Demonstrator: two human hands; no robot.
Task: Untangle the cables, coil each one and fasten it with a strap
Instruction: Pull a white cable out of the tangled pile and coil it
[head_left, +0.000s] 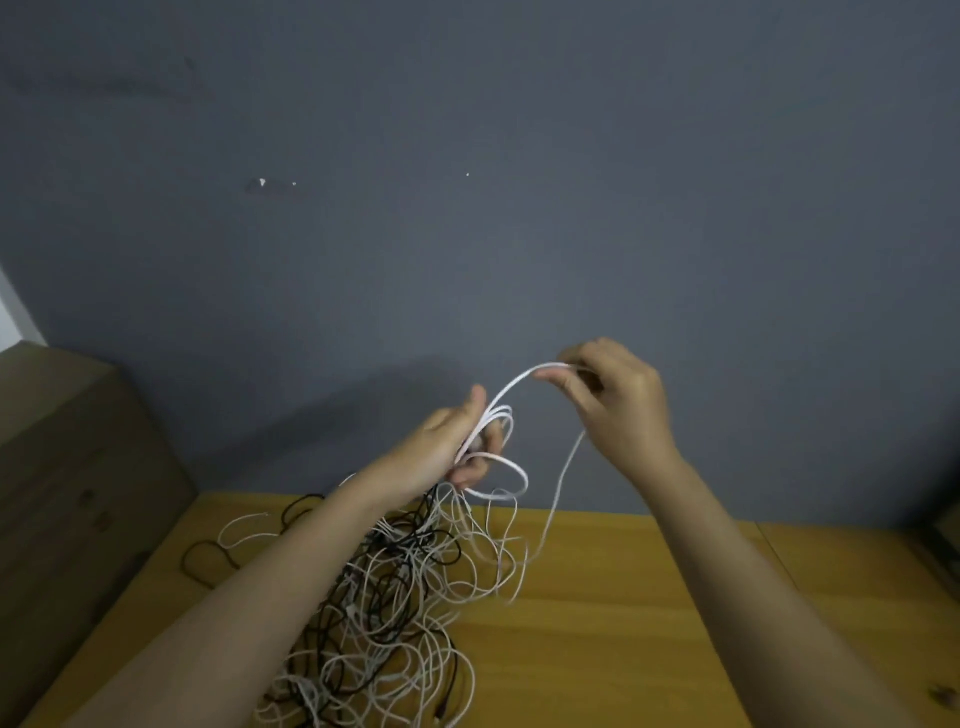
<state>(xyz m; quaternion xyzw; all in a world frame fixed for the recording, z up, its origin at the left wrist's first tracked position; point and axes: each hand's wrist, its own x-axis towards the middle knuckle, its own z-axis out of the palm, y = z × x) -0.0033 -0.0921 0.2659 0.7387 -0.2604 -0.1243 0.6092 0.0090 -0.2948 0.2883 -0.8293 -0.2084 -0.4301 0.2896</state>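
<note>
Nearest you, the tangle of black and white cables (395, 613) lies heaped on the wooden table (623, 623), with loops trailing toward its left edge. Above the tangle, your left hand (447, 447) has its fingers curled round a few coils of the white cable (506, 387). To the right of the tangle and higher, your right hand (613, 395) pinches that same cable between thumb and fingertips. Beyond the tangle stands the grey wall (467, 208).
</note>
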